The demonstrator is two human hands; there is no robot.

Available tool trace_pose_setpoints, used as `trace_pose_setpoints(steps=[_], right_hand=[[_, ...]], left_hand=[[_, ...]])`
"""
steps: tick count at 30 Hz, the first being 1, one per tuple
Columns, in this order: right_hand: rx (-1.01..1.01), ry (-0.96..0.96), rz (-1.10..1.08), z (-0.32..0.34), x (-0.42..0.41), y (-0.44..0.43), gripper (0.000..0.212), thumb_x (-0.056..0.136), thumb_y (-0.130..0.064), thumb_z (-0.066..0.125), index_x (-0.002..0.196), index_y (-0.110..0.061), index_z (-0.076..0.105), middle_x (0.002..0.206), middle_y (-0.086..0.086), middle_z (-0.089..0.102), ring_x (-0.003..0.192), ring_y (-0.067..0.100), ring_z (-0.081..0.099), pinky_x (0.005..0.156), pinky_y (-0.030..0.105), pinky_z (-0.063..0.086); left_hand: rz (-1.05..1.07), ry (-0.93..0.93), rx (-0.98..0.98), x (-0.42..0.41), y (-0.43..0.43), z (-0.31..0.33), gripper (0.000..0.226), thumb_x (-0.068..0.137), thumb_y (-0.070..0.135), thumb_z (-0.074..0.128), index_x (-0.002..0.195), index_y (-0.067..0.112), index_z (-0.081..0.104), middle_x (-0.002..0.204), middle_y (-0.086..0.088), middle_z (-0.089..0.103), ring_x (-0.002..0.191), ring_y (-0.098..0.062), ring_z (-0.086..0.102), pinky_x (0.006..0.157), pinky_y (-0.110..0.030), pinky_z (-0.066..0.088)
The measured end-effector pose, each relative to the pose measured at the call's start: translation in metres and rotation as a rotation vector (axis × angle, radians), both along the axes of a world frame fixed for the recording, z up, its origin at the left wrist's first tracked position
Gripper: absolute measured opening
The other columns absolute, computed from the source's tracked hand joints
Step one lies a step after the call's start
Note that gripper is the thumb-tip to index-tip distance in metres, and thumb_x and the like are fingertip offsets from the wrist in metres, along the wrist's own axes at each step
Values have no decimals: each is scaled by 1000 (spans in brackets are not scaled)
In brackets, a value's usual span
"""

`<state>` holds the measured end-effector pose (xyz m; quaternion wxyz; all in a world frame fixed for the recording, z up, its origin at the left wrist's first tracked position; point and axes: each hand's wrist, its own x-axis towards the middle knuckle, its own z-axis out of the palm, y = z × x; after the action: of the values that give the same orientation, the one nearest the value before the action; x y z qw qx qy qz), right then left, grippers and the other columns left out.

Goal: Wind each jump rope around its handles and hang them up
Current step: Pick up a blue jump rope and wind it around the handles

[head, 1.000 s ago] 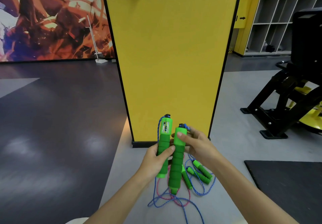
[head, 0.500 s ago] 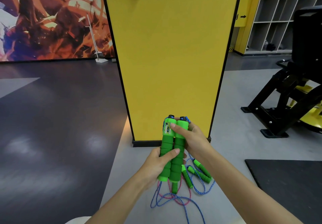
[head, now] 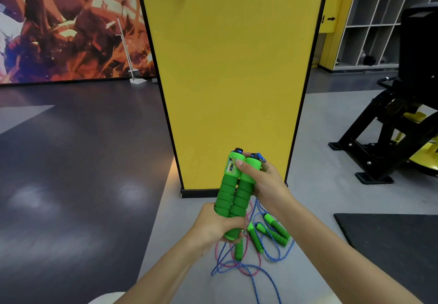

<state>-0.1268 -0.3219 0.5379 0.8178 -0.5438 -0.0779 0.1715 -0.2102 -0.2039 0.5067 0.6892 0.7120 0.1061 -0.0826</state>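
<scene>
Before a yellow pillar [head: 232, 67], two green handles [head: 233, 194], apart a second ago, are held side by side: bottoms gripped by the left hand [head: 213, 228], tops pinched by the right hand [head: 263, 183]. Winding can begin; rope [head: 237, 264] trails to the floor [head: 320, 138].

Orange mural [head: 59, 26], white shelving [head: 379, 19], black machine [head: 419, 43]

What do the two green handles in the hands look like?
The two green handles are pressed side by side, nearly upright. Each has a ribbed, foam-looking grip and a smooth top with a black cap; the left one shows a small panel. The left hand grips their bottoms, the right hand holds their tops, where blue rope emerges.
</scene>
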Motion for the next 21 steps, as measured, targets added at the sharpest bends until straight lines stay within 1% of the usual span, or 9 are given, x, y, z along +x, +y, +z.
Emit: trace_pose_setpoints(steps=[2, 4, 6, 8, 11, 15, 17, 19, 21], right_hand=[[-89, -7, 91, 6, 5, -10, 32, 83, -25, 68, 108, -6, 62, 104, 12, 70, 89, 24, 68, 81, 41, 57], [-287, -40, 111, 13, 13, -23, 39, 86, -42, 60, 96, -5, 66, 93, 9, 73, 84, 20, 70, 81, 35, 57], [-478, -70, 1, 19, 29, -37, 55, 90, -56, 44, 82, -6, 65, 81, 8, 71, 76, 21, 67, 77, 34, 56], [-553, -168, -80, 20, 44, -45, 59, 96, -55, 30, 80, -9, 64, 82, 6, 67, 78, 21, 62, 74, 32, 52], [-422, -282, 40, 8, 53, -36, 50, 102, -44, 21, 104, -20, 65, 107, -5, 66, 106, 14, 58, 91, 32, 45], [-1, 58, 225, -13, 52, -9, 53, 97, -51, 27, 112, -14, 63, 127, 10, 61, 119, 27, 55, 106, 46, 38], [93, 178, 213, -18, 45, -1, 59, 96, -55, 28, 106, -8, 62, 113, 15, 66, 105, 29, 61, 96, 45, 43], [152, 168, 198, -24, 38, 2, 53, 97, -53, 29, 97, -13, 64, 82, 7, 68, 73, 19, 60, 73, 36, 46], [128, 53, 178, -33, 33, 0, 40, 98, -43, 36, 76, -20, 61, 55, -5, 45, 48, 9, 36, 54, 26, 35]], left_hand=[[6, 2, -12, -1, 3, 3, 11, 73, -5, 72, 76, 2, 65, 60, -7, 60, 49, -18, 55, 53, -27, 50], [-9, 4, -14, -2, 8, 6, 13, 73, -7, 70, 75, 3, 62, 59, -6, 59, 49, -17, 55, 51, -25, 50], [-36, 6, 1, -3, 11, 8, 14, 74, -7, 69, 73, 5, 62, 60, -6, 59, 49, -16, 55, 50, -25, 50], [-50, 8, 15, -4, 13, 9, 15, 75, -7, 68, 71, 6, 62, 60, -7, 59, 49, -17, 55, 50, -24, 50], [-80, 9, 17, -4, 11, 10, 15, 73, -4, 71, 68, 10, 65, 61, -6, 62, 50, -16, 57, 50, -24, 49], [-107, 5, 0, -3, 8, 14, 14, 73, 0, 72, 67, 12, 67, 62, -8, 63, 51, -16, 58, 49, -25, 50], [-91, 14, 1, -3, 9, 14, 14, 78, -4, 69, 71, 9, 66, 61, -7, 62, 51, -17, 57, 49, -25, 50], [-69, 23, -6, -3, 10, 15, 13, 75, -2, 72, 70, 9, 66, 61, -8, 62, 50, -17, 56, 49, -24, 50], [-39, 28, -22, -2, 12, 17, 11, 65, 3, 74, 64, 11, 67, 60, -8, 61, 49, -17, 56, 49, -24, 49]])
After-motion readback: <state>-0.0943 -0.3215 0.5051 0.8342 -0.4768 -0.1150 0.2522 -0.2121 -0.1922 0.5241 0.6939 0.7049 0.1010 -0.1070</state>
